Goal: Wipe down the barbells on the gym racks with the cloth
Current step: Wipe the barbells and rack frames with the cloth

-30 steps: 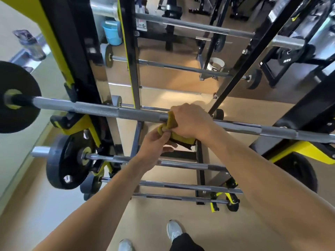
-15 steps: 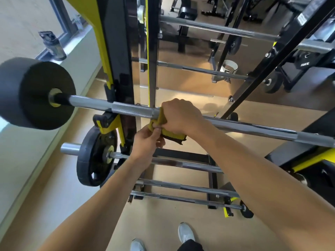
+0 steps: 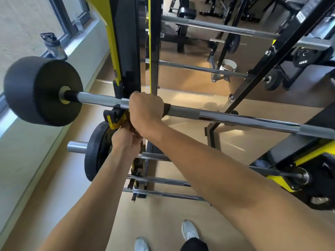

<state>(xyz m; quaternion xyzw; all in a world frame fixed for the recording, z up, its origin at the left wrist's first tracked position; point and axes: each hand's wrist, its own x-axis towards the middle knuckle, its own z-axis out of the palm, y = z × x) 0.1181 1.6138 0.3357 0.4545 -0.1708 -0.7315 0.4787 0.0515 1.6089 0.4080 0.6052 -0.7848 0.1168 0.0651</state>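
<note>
both hands (image 3: 145, 109) slid one cloth (image 3: 165, 110) leftward along one barbell (image 3: 235, 120).

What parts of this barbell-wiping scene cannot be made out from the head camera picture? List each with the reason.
- Cloth: almost wholly covered by the right hand; only a dark edge shows.
- Left hand fingers: tucked under the right wrist, so their grip is unclear.
- Barbell: its right end is cut off by the frame edge.
- Bottle on the sill: blurred, label unreadable.
- Shoes: partly cropped at the bottom edge.

Dark water bottle (image 3: 54, 45) on windowsill; white bucket (image 3: 228, 67) on floor.
</note>
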